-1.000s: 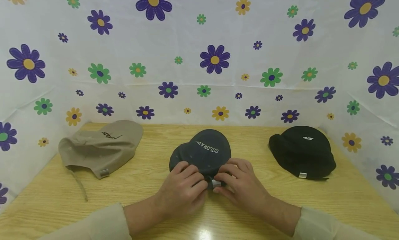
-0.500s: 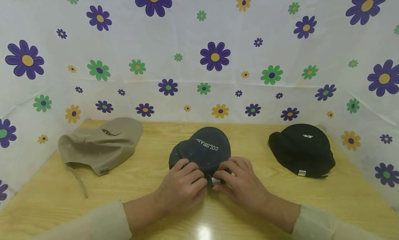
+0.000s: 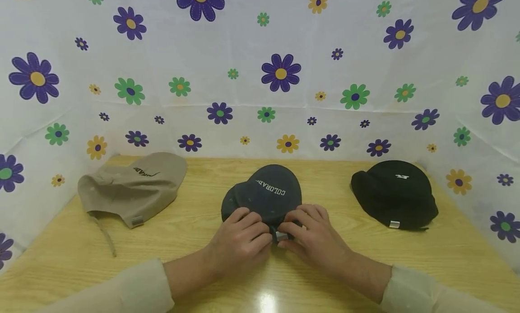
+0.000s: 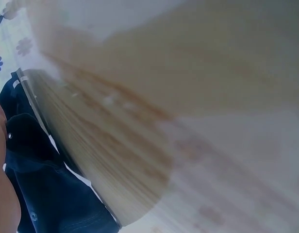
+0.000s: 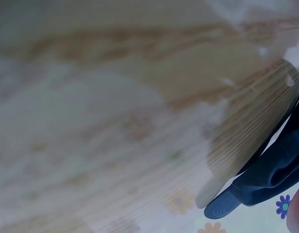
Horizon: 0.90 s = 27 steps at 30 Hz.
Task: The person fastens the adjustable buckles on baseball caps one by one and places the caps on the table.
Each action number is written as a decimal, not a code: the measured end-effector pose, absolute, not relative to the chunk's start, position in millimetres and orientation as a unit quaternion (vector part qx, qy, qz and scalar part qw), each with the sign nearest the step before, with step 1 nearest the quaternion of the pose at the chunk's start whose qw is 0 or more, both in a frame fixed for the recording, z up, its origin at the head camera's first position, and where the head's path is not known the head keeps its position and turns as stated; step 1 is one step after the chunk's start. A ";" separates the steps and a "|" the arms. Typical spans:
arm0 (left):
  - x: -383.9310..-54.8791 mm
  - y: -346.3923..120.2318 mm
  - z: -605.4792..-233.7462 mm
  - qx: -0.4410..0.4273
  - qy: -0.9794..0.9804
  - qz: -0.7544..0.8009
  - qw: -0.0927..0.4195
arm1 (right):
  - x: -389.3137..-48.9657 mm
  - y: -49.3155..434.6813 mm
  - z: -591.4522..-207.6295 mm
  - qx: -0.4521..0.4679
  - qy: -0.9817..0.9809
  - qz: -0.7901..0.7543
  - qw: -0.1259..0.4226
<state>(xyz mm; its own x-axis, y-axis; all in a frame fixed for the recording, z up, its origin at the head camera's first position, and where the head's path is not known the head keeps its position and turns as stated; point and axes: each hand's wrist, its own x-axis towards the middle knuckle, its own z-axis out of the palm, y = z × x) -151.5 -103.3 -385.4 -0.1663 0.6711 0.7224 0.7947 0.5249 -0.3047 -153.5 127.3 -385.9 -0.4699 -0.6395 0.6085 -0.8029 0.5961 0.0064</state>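
Observation:
In the head view a navy baseball cap (image 3: 268, 198) lettered "COLORADO" lies mid-table, its back strap toward me. My left hand (image 3: 241, 240) bends its fingers over the near left edge of the cap and grips it by the strap. From the other side my right hand (image 3: 314, 238) pinches the strap beside a silver buckle (image 3: 281, 235). The strap's ends are partly hidden under the fingers. The left wrist view catches dark cap fabric (image 4: 57, 194) next to a strip of the hand. At the right wrist view's edge, the cap's side and brim (image 5: 224, 204) show.
On the left of the wooden table (image 3: 325, 177) lies a beige cap (image 3: 138, 191), its loose strap (image 3: 104, 236) trailing forward. A black cap (image 3: 394, 195) with a silver buckle lies on the right. A white flower-print cloth (image 3: 227, 42) encloses the back and sides.
The head view has tilted slightly, so everything sits a little higher in it. Both hands keep their hold on the navy cap's strap with hardly any movement.

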 end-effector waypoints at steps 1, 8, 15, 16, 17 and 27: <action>-151.4 -103.3 -385.7 -0.483 -0.760 -0.072 0.430 | -153.6 127.2 -386.5 0.429 -0.843 0.142 0.292; -150.6 -103.2 -386.5 -0.487 -0.758 -0.076 0.428 | -153.3 126.2 -388.7 0.428 -0.842 0.143 0.297; -150.7 -102.1 -386.5 -0.488 -0.755 -0.081 0.429 | -152.6 126.2 -387.9 0.425 -0.846 0.147 0.288; -150.7 -102.0 -386.7 -0.489 -0.755 -0.083 0.429 | -152.3 126.4 -387.8 0.423 -0.847 0.148 0.286; -150.8 -101.8 -386.7 -0.489 -0.755 -0.083 0.430 | -152.0 126.5 -387.8 0.422 -0.848 0.149 0.284; -153.0 -100.9 -387.4 -0.502 -0.734 -0.090 0.448 | -152.1 125.6 -387.0 0.441 -0.830 0.170 0.295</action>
